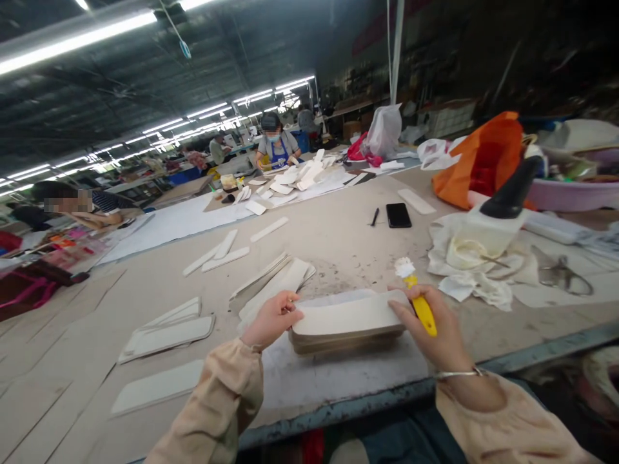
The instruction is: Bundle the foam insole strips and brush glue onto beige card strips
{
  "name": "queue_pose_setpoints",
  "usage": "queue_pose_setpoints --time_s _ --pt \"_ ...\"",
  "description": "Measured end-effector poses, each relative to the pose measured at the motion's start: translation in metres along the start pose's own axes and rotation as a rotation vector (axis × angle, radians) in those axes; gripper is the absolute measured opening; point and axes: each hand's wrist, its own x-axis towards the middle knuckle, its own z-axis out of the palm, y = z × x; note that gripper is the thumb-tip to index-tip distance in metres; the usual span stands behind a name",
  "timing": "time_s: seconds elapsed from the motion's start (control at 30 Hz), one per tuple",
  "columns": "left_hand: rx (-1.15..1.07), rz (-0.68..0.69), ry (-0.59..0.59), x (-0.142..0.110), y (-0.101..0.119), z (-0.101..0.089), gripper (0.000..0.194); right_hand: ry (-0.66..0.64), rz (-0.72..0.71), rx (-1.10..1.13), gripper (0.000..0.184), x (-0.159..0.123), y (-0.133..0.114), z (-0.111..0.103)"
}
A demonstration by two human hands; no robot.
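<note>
A stack of pale, round-cornered strips (348,316) lies in front of me on a white sheet (338,380). At its left end my left hand (271,317) pinches the top strip between thumb and fingers. My right hand (432,322) is at the other end, its thumb on the strip's corner. That same hand also holds a yellow-handled brush (423,314), bristles pointing away and coated with something white. Fingers under the strip's edge are partly hidden. Left of the stack, more loose strips (275,287) lie in a fanned pile.
Further strips (167,338) lie to the left. A phone (398,215), a white glue-like bottle with a black nozzle (493,225), scissors (563,274) and an orange bag (483,161) are on the right. Across the table a person in a blue apron (279,153) handles strips; another person leans at left.
</note>
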Motion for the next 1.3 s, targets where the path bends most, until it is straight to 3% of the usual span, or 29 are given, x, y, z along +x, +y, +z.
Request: queue_pose_setpoints --time_s 0.17,0.43,0.87,1.3 --pt "0.094 -0.01 0.087 -0.003 -0.008 0.005 0.032 -0.04 -0.061 -0.147 0.025 -0.001 -0.002 0.004" --pt "0.104 -0.02 0.094 -0.006 -0.018 0.009 0.033 0.008 -0.113 -0.321 0.024 0.002 -0.005 0.007" --pt "0.135 -0.024 0.191 -0.019 -0.046 0.016 0.048 -0.001 -0.105 -0.363 0.023 -0.001 0.002 0.008" --pt "0.037 -0.035 0.227 -0.019 -0.046 0.024 0.044 -0.07 -0.095 -0.352 0.016 -0.003 0.008 0.01"
